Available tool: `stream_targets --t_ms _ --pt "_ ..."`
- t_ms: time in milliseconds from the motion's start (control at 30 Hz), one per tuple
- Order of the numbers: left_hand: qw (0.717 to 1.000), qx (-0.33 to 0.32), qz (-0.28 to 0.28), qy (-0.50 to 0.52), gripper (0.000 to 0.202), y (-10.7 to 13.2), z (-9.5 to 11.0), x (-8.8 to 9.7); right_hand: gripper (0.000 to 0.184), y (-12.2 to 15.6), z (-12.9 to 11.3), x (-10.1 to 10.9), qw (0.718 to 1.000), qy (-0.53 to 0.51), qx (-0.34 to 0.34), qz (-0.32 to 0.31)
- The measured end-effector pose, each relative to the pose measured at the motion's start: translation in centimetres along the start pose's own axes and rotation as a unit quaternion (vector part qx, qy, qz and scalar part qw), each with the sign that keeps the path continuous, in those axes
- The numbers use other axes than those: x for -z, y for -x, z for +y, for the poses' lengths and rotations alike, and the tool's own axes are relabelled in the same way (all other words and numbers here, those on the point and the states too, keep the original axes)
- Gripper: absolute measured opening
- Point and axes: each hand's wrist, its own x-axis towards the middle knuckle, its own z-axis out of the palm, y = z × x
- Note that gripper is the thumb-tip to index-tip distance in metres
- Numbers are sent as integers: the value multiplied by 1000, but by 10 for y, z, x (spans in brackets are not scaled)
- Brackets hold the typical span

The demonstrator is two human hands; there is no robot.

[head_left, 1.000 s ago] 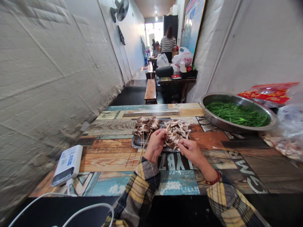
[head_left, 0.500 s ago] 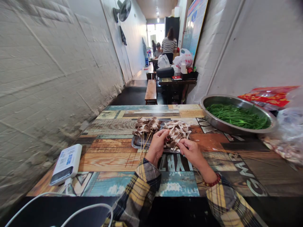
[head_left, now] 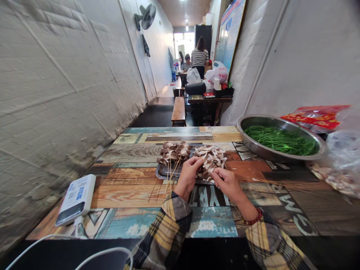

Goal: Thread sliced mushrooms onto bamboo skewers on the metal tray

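A narrow, white-walled room looks like a small eatery, its plank-patterned surface serving as a prep station for mushrooms, thin sticks and a steel basin of cut greens. Beyond stand a wooden bench and a dark table crowded with shopping bags, beneath a wall fan and a framed poster. People occupy the far end, where glare hides detail but suggests a street front.
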Motion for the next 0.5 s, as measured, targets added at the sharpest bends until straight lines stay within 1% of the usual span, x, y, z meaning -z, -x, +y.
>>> stream_targets --t_ms 200,300,367,433,500 --pt "1000 -5 -7 -20 27 2 0 -3 30 1 -3 1 999 41 18 17" --pt "999 -11 -12 -36 27 3 0 -4 30 1 -3 1 998 43 24 27" --pt "999 -14 -18 -49 27 2 1 -4 30 0 -2 1 999 24 24 25" --pt "997 -28 -18 -63 26 1 3 -2 31 0 0 2 999 -16 17 31" --pt "996 -55 5 -74 30 -2 5 2 31 -2 4 3 996 -65 -2 68"
